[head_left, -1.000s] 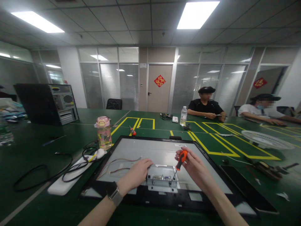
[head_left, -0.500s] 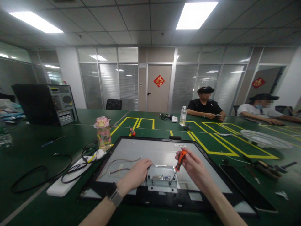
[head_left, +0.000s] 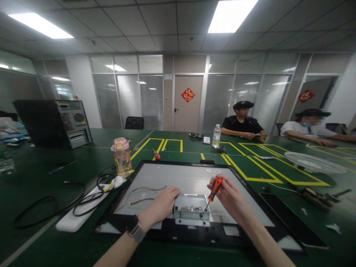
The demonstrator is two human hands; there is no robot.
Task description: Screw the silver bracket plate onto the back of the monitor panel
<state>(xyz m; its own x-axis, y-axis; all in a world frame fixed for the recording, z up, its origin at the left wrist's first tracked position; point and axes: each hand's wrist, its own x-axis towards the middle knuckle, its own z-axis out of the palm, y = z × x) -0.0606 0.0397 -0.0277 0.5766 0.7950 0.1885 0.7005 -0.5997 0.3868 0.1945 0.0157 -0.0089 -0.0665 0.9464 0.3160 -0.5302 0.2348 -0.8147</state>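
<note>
An opened monitor panel with a black frame lies flat on the table in front of me. Near its front edge sits a metal bracket with a row of connector ports. My left hand, a watch at its wrist, has its fingers closed on the bracket's left side; the fingertips are partly hidden. An orange-and-black screwdriver is held in my right hand, tilted, with its tip down at the right end of the ports. Thin wires lie on the panel left of the bracket.
Left of the panel are a white power strip with black cables and a pink-lidded bottle. A black computer case stands farther left. On the right lies a dark flat panel. Two people sit across the green table.
My right hand and the screwdriver handle have shifted slightly to the right. My left hand stays on the bracket.
</note>
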